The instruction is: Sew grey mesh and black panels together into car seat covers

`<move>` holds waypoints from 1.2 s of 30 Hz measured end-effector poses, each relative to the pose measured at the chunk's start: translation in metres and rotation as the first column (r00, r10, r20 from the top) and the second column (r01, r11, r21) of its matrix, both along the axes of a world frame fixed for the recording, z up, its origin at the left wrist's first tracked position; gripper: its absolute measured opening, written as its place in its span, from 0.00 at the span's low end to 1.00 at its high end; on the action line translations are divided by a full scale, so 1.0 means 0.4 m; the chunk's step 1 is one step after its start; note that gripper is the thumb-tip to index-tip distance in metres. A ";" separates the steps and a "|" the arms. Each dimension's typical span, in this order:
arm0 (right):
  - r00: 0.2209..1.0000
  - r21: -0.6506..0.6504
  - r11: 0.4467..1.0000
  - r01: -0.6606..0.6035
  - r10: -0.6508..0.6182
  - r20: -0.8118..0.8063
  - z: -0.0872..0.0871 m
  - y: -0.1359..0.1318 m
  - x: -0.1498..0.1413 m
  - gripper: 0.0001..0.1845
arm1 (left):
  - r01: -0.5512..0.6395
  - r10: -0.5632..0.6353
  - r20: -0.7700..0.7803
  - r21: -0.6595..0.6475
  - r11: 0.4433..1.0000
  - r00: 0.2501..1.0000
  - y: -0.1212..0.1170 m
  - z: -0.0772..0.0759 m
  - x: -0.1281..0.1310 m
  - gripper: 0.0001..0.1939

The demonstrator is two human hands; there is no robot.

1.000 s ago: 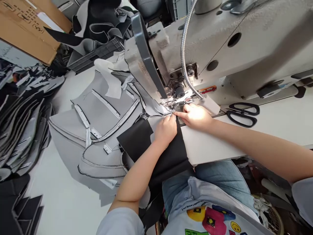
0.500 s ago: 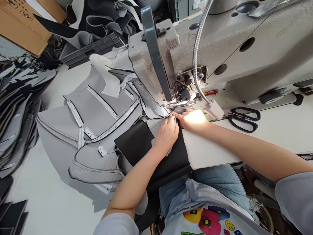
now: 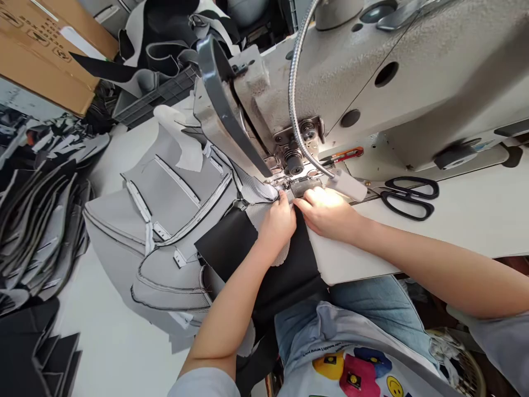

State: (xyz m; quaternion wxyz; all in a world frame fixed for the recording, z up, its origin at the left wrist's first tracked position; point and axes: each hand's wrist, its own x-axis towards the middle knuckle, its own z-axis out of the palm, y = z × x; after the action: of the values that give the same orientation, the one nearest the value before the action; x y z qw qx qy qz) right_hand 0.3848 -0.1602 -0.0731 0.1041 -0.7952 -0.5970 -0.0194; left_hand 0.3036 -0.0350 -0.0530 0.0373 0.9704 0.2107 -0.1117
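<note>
Under the presser foot of a large sewing machine [image 3: 351, 82] lies the edge of a stitched cover, grey mesh fabric and black material sewn together. My left hand [image 3: 278, 223] pinches the grey mesh fabric [image 3: 258, 212] just in front of the foot. Close on its right, my right hand [image 3: 328, 212] has its fingertips closed on the same edge, under the machine's bright lamp [image 3: 349, 184]. A black panel [image 3: 231, 242] hangs beneath my hands over the table edge. The grey cover [image 3: 165, 187], with white strips sewn along it, spreads out to the left.
Black-handled scissors [image 3: 409, 198] lie right of the needle area, and a red-handled tool [image 3: 345, 155] rests behind the lamp. Stacked cut pieces [image 3: 41, 231] fill the table's left side. Farther back are a crate [image 3: 157, 96] of fabric and a cardboard box [image 3: 53, 49].
My left hand has shifted its fingers forward to the edge by the foot. My right hand has drawn back slightly from the needle. The whole view has also shifted.
</note>
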 end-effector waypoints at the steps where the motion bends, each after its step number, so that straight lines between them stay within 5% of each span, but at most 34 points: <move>1: 0.999 0.003 0.999 -0.032 0.032 0.015 0.005 -0.014 -0.006 0.15 | 0.012 -0.012 0.017 -0.005 1.000 1.000 0.001 -0.001 -0.007 0.27; 7: 0.967 0.132 0.963 -0.236 0.245 -0.063 -0.012 -0.055 -0.007 0.27 | 0.052 -0.054 0.027 0.055 0.997 0.998 -0.010 -0.013 -0.027 0.27; 16: 0.931 0.126 0.925 -0.358 0.364 -0.031 -0.039 -0.023 0.000 0.16 | 0.106 -0.112 0.170 0.046 0.993 0.979 0.003 -0.024 -0.020 0.22; 28: 0.949 0.170 0.935 -0.313 0.313 0.026 -0.037 -0.016 -0.020 0.15 | 0.304 -0.305 0.096 0.028 0.952 0.948 0.046 -0.025 0.006 0.22; 36: 0.948 0.166 0.937 -0.308 0.317 -0.034 -0.042 -0.021 -0.015 0.16 | 0.173 -0.175 0.052 0.045 0.984 0.983 0.014 0.002 0.006 0.22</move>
State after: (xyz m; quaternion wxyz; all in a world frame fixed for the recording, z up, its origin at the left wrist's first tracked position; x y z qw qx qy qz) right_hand 0.3789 -0.1688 -0.0899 0.1867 -0.6796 -0.7089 -0.0261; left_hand 0.3058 -0.0296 -0.0521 0.0135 0.9884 0.1263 -0.0830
